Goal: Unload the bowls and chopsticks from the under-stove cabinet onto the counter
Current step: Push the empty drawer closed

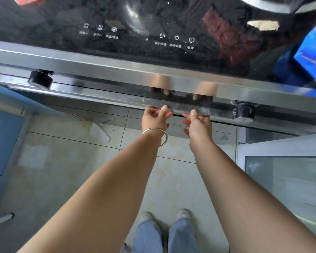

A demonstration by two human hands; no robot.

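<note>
Two bare arms reach from 6 o'clock toward the stove (pixel 153 24), whose black glass top fills the 12 o'clock part of the view. Under its steel front edge runs the dark top strip of the cabinet door (pixel 180 105). The left hand (pixel 154 119), with a silver bracelet (pixel 156 135) on the wrist, curls its fingers on this strip. Just beside it, toward 3 o'clock, the right hand (pixel 199 125) grips the same strip. Bowls and chopsticks are not visible. Two black knobs stand at 9 and 3 o'clock.
</note>
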